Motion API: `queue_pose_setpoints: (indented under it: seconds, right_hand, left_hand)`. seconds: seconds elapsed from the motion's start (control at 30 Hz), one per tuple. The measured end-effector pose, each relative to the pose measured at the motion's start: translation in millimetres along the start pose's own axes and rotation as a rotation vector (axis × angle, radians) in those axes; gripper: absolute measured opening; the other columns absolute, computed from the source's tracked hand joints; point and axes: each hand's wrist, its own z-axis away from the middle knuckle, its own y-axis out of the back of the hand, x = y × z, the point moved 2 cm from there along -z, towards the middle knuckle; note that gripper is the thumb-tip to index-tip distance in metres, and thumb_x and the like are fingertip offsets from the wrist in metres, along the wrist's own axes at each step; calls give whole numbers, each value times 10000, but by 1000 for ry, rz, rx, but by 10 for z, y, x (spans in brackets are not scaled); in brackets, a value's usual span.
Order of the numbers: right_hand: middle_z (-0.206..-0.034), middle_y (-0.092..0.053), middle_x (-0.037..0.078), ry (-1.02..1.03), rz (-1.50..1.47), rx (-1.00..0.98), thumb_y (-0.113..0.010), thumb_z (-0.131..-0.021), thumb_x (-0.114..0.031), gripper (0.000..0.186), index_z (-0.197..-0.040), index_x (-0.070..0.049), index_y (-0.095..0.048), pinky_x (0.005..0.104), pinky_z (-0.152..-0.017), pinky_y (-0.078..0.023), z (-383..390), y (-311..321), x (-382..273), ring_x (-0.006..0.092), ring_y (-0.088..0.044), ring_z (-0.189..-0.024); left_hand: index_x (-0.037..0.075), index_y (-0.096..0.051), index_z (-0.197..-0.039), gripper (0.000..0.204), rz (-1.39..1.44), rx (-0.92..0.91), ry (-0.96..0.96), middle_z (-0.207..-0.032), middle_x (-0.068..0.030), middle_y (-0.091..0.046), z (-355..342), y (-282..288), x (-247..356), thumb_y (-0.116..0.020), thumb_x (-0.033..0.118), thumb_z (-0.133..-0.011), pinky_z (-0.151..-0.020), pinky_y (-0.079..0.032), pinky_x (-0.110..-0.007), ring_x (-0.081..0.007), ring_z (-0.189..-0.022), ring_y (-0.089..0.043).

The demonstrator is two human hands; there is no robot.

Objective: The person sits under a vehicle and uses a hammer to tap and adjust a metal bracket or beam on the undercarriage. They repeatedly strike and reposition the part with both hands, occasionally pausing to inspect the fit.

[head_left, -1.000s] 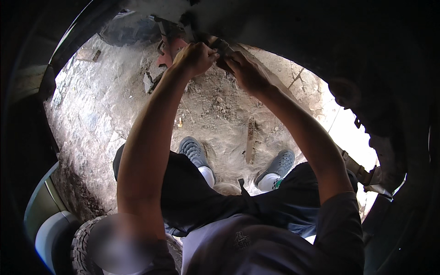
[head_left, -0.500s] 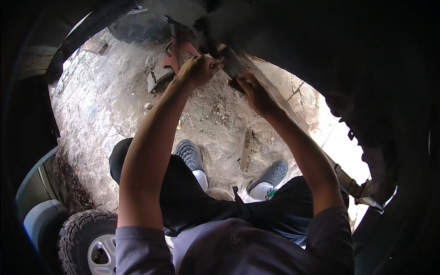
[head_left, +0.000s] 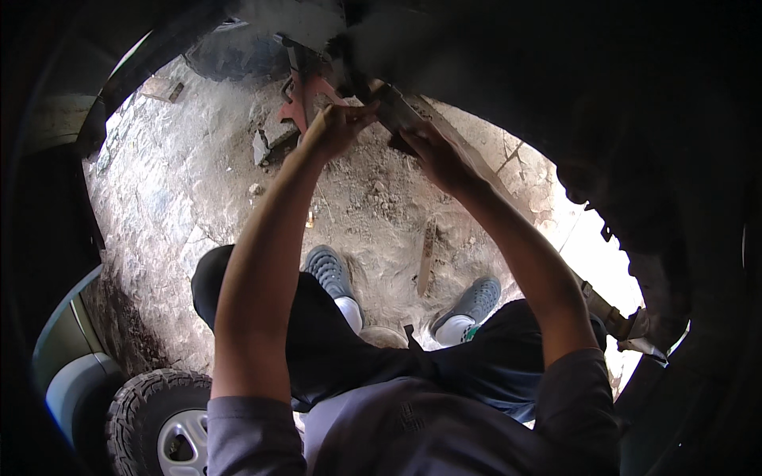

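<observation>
A grey metal bar [head_left: 399, 111] slants down to the right beneath the dark underside of a vehicle. My right hand [head_left: 441, 159] is closed around its lower end, with the fingertips partly in shadow. Beside the bar's upper part, my left hand [head_left: 333, 132] has its fingers drawn together in a pinch. Whatever lies between those fingers is too small or dark to make out. Just beyond the left hand stands a red metal stand [head_left: 297, 105], its upper part close to dark vehicle parts. A greyish haze blurs the area above both hands.
A wheel with a knobby tire [head_left: 151, 420] lies at the lower left by a bumper [head_left: 79, 389]. A broken stone block [head_left: 272, 141] sits near the stand. On the rough dirt floor [head_left: 198, 174] lies a wooden strip [head_left: 427, 258] between my shoes. Dark bodywork arches around.
My left hand has shifted slightly left and down, its fingers now stretched nearer to the bar. My right hand has slid a little up and left. The view has tilted slightly.
</observation>
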Motion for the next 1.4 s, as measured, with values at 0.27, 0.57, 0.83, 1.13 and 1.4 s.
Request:
queue_pose_setpoints:
  seconds: [0.27, 0.57, 0.83, 1.13, 1.4]
  right_hand:
    - [-1393, -545, 101, 85, 133, 33, -708, -874, 69, 673, -1491, -173, -589, 407, -985, -594, -156, 94, -315, 314, -663, -1186]
    - [-1405, -534, 109, -37, 120, 84, -688, -904, 43, 635, -1488, -185, -589, 424, -958, -608, -205, -44, -446, 325, -663, -1187]
    - [-1349, -567, 118, -24, 58, 161, -690, -886, 92, 655, -1478, -178, -612, 396, -938, -608, -163, -85, -368, 304, -686, -1108]
    - [-1323, -583, 117, -29, 44, 159, -679, -886, 78, 576, -1411, -159, -651, 412, -910, -614, -264, 45, -352, 296, -709, -1060]
    - [-1172, -630, 109, -351, -374, 28, -664, -1009, -116, 366, -1375, -117, -660, 327, -748, -594, -354, 212, -140, 195, -699, -911]
  left_hand:
    - [214, -727, -1376, 392, 14, 9, -110, -1133, -205, -784, 44, 54, 29, -715, 372, -1017, -915, -563, -381, -213, -986, -767]
    - [212, -735, -1362, 386, 207, 14, 33, -1198, -212, -766, 92, 37, -56, -696, 389, -1021, -957, -554, -396, -278, -1095, -757]
    - [198, -731, -1364, 389, 88, 42, -155, -1170, -217, -770, 34, -62, -253, -685, 387, -1027, -945, -554, -374, -259, -1082, -761]
    - [217, -741, -1352, 375, 44, 105, -236, -1036, -208, -785, 12, -65, -187, -686, 393, -1025, -850, -573, -384, -254, -911, -777]
    - [230, -754, -1330, 370, 105, 62, -105, -1039, -199, -787, 20, -108, -164, -665, 432, -1033, -866, -571, -400, -269, -913, -775]
